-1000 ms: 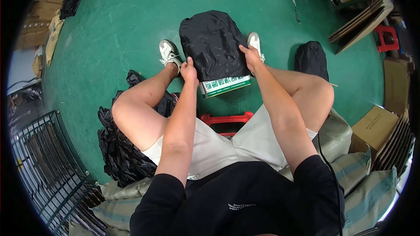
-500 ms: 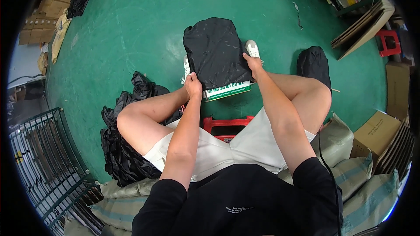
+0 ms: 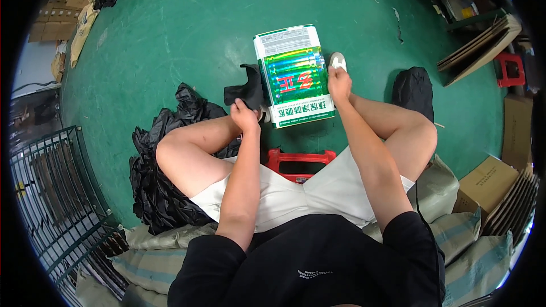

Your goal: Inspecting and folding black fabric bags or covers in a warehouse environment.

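Note:
A rectangular can (image 3: 291,77) with a shiny green and white label and red lettering stands or lies between my feet, its printed face uncovered. My left hand (image 3: 244,116) is closed on the lower edge of a black plastic bag (image 3: 248,88), bunched against the can's left side. On the other side, my right hand (image 3: 339,86) is curled closed by the can's right edge, near my white shoe (image 3: 337,59). What its fingers hold, if anything, is hidden.
Crumpled black plastic bags (image 3: 165,176) lie by my left leg; a black-wrapped bundle (image 3: 412,94) stands by my right knee. A red stool (image 3: 301,159) is between my thighs. Around are a metal rack (image 3: 57,193), a carton (image 3: 488,179) and leaning cardboard (image 3: 480,48).
The black bag that covered the can has come off its face and is now bunched at the left. My left hand has shifted slightly left, my right hand slightly right.

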The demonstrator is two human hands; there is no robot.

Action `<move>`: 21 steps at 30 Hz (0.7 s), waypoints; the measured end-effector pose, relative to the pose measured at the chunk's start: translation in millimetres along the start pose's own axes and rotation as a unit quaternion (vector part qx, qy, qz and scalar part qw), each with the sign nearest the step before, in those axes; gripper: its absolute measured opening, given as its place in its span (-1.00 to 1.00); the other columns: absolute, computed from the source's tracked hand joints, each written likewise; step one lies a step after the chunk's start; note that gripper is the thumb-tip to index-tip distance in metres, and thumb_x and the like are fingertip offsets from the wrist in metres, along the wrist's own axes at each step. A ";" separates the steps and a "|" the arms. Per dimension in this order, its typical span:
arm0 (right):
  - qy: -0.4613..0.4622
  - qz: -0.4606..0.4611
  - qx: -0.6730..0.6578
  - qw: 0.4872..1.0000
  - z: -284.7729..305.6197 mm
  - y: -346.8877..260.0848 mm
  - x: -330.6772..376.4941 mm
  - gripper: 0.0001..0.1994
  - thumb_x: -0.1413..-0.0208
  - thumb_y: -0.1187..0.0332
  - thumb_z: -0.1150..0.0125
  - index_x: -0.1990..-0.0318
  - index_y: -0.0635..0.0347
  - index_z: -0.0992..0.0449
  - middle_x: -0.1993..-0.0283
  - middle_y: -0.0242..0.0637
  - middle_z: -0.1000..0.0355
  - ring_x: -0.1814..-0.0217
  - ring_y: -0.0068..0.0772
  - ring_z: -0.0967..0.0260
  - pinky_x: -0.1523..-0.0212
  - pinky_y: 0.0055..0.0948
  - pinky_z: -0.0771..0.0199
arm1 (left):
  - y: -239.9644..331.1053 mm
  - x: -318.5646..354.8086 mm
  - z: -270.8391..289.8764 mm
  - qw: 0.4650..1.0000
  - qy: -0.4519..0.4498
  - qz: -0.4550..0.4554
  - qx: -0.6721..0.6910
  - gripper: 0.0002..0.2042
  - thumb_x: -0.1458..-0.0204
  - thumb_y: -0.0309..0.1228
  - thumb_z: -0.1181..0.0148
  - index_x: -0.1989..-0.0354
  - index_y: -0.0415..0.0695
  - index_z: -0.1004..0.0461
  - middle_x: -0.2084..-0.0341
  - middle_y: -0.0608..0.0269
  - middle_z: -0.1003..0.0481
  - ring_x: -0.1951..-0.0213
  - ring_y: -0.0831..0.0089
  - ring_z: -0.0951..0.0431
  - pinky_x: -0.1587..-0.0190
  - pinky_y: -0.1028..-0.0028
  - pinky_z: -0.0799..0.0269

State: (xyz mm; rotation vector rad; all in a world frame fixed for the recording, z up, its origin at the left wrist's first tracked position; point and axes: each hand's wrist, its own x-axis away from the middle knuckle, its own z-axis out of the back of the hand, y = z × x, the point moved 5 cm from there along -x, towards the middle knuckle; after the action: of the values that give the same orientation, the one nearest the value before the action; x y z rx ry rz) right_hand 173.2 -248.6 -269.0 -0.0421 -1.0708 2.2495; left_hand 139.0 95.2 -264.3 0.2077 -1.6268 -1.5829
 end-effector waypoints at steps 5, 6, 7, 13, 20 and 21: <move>-0.397 -0.119 -0.286 0.864 -45.3 -106.7 35.6 -0.44 -0.20 -0.12 -0.07 0.04 0.30 -0.47 0.35 -0.12 -0.52 0.33 -0.26 -0.48 0.27 -0.33 -0.45 | 158.3 29.8 2.1 0.967 -0.168 -0.183 0.057 -0.65 -0.27 -0.29 -0.03 0.59 -0.06 -0.20 0.66 0.52 -0.17 0.66 0.75 -0.09 0.69 0.57 -0.03; -0.400 -0.115 -0.286 0.863 -35.4 -130.4 44.5 -0.44 -0.20 -0.12 -0.07 0.04 0.30 -0.47 0.35 -0.12 -0.52 0.33 -0.26 -0.48 0.27 -0.33 -0.45 | 181.7 40.7 1.9 0.941 -0.248 -0.214 0.081 -0.66 -0.27 -0.32 -0.05 0.59 -0.04 -0.20 0.64 0.56 -0.17 0.63 0.79 -0.06 0.65 0.62 -0.01; -0.454 -0.162 -0.315 0.818 -30.4 -148.2 59.0 -0.35 -0.16 -0.22 -0.04 -0.04 0.27 -0.40 0.27 -0.13 -0.48 0.28 -0.31 -0.44 0.23 -0.32 -0.48 | 200.1 55.7 4.5 0.928 -0.297 -0.219 0.059 -0.69 -0.26 -0.36 -0.06 0.56 -0.04 -0.23 0.60 0.59 -0.18 0.54 0.81 -0.09 0.52 0.68 -0.01; -0.564 -0.294 -0.360 0.683 -42.3 -142.0 117.8 -0.21 -0.08 -0.37 -0.02 -0.17 0.19 -0.30 -0.06 -0.10 -0.34 -0.14 -0.25 -0.26 -0.02 -0.05 -0.44 | 254.8 121.2 33.4 0.911 -0.362 -0.166 0.112 -0.76 -0.24 -0.28 -0.04 0.18 -0.24 -0.45 0.29 0.35 -0.47 0.26 0.62 -0.42 0.15 0.58 -0.33; -0.557 -0.262 -0.592 0.520 7.3 -138.4 144.0 -0.67 -0.10 0.37 -0.23 -0.03 0.17 -0.44 -0.20 -0.18 -0.36 -0.28 -0.18 -0.29 -0.24 0.03 -0.34 | 250.2 100.4 28.6 0.928 -0.313 -0.062 0.193 -0.68 -0.21 -0.15 -0.05 0.13 -0.17 -0.48 0.20 0.17 -0.54 0.19 0.40 -0.55 0.06 0.43 -0.44; -0.495 -0.250 -0.643 0.528 30.4 -149.6 143.1 -0.65 -0.09 0.42 -0.23 -0.06 0.15 -0.40 -0.17 -0.16 -0.38 -0.26 -0.17 -0.32 -0.26 0.03 -0.30 | 249.6 96.5 27.6 0.920 -0.334 -0.063 0.198 -0.68 -0.21 -0.14 -0.05 0.13 -0.17 -0.48 0.19 0.16 -0.55 0.17 0.38 -0.55 0.04 0.41 -0.45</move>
State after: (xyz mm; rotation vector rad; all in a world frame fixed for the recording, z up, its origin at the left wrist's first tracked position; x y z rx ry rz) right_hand 130.3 -119.9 -109.7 0.8842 -2.6342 0.3350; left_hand 164.5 102.1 3.4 -0.0319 -2.5111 -1.4839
